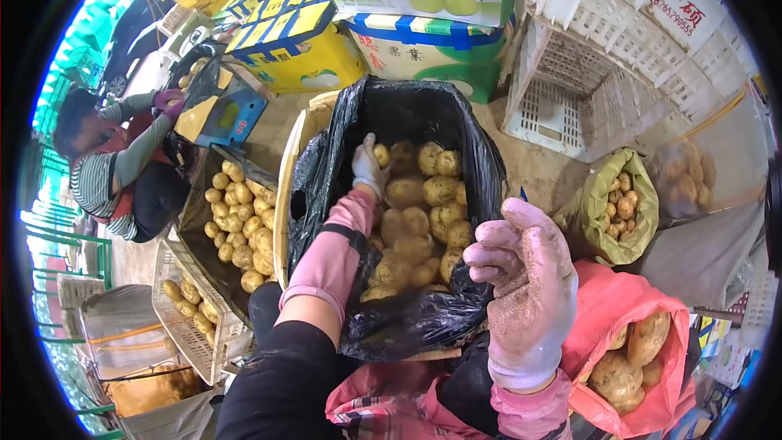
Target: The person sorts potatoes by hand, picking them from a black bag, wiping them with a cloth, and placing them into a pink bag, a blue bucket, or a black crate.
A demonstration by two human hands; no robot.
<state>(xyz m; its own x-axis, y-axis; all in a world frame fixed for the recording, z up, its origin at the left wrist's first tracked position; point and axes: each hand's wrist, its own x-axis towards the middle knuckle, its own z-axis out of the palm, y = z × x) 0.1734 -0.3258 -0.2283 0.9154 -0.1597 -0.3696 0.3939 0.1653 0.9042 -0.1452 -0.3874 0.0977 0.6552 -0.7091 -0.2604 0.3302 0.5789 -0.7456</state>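
Observation:
A box lined with a black plastic bag (476,134) stands in front of me, with many potatoes (440,190) in it. Those in the middle look hazy, as if under thin film. My left hand (368,165), in a dirty white glove, reaches inside near the bag's left wall, its fingers closed around one potato (380,154). Over the bag's right front edge my right hand (525,289) is raised, gloved and soiled, palm towards me. Its fingers are loosely bent and apart, holding nothing.
Left stand a dark-lined crate of potatoes (236,224) and a white crate (191,330). Right are a yellow-green bag (599,204) and a red bag (582,330) of potatoes. Fruit cartons (432,49) and white plastic crates (562,106) stand behind. A co-worker (122,171) crouches at far left.

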